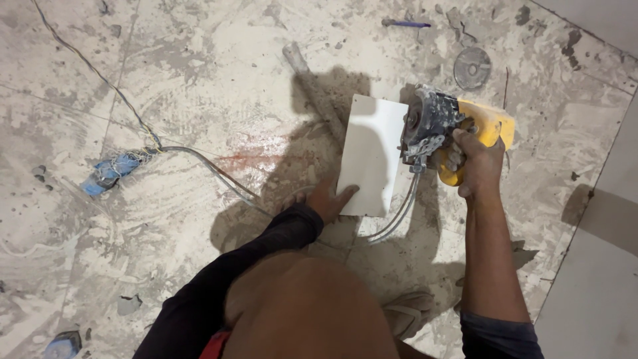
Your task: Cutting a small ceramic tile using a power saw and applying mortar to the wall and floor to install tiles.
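1. Right hand (480,165) clenched round the yellow cutter (458,129), at the tile's right edge
2. Left hand (329,199) flat, pinning the white tile (371,153) to the dusty floor (166,80)

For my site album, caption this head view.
Left hand steadies a white tile while right hand holds a yellow cutter.

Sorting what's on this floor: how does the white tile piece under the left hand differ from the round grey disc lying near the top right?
The white rectangular tile piece is flat-sided, clean and pale; the round grey cutting disc is circular, dark and has a centre hole. The tile is clearly larger than the disc. The left hand presses the tile's lower corner, with the yellow power cutter at its right edge, while the disc lies untouched. Both lie flat on the dusty floor.
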